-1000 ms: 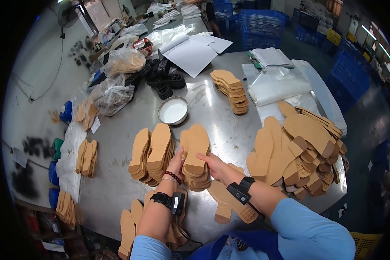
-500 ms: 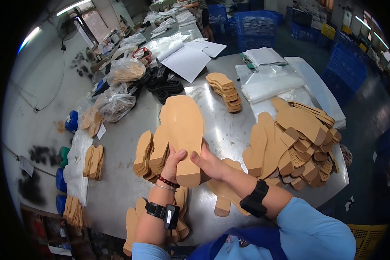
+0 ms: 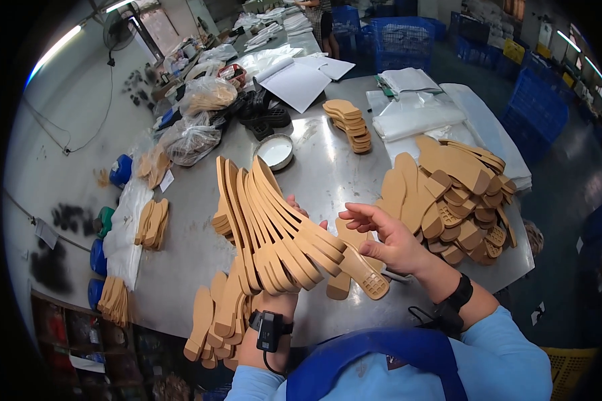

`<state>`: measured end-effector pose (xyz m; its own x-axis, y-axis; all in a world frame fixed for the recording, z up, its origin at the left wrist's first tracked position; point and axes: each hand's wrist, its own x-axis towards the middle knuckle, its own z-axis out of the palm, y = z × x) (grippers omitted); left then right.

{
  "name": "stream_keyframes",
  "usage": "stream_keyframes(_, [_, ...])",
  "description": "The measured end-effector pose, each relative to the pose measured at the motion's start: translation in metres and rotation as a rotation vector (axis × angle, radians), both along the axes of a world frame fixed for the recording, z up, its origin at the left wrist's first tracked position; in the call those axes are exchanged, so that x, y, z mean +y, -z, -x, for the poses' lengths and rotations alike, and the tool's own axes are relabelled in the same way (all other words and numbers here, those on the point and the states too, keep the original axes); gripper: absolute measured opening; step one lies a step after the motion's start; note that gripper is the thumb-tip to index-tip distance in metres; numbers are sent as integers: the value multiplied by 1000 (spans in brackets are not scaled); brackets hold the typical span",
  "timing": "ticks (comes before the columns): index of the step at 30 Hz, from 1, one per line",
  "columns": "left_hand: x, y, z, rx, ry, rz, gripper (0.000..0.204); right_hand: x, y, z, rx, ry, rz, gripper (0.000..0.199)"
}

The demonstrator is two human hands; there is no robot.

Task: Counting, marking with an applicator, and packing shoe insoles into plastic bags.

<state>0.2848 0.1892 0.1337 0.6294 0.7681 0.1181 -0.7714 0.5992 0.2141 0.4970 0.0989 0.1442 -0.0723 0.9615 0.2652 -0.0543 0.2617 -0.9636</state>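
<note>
over the counter, the left hand, fingers mostly hidden, grips fanned tan soles, likely steadying their weight; the right hand's fingers spread open, empty

Bare metal opens a lane on the desk between the bowl and the heaped shoe soles, while a fanned bundle of soles blocks the near approach and a stack of soles the far end.

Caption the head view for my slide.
Left hand holds fanned tan shoe soles, right hand open beside them.
</note>
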Motion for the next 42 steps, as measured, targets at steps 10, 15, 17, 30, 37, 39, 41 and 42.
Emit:
stream_keyframes(10, [-34,-13,9,18,-35,52,62,-24,-40,24,-722,268,-829,43])
stream_keyframes(15, [-40,-7,17,71,-107,40,60,-33,-47,26,-836,197,-822,41])
stream_keyframes(17, [-41,-4,18,89,-129,38,60,-34,-48,24,-778,153,-800,35])
stream_keyframes(30, [-41,-7,17,141,-170,75,63,-33,-56,49,-803,201,-717,60])
stream_keyframes(37, [-40,-17,19,53,-79,26,64,-14,-61,51,-971,-99,-816,74])
stream_keyframes(39, [-32,-14,24,160,-76,-22,65,-3,-53,63,-497,57,-485,84])
stream_keyframes(41, [-23,-6,30,300,-10,-97,70,17,-39,74,-201,32,-218,86])
stream_keyframes(42, [-17,4,35,453,7,-193,69,29,-29,81,96,1,45,90])
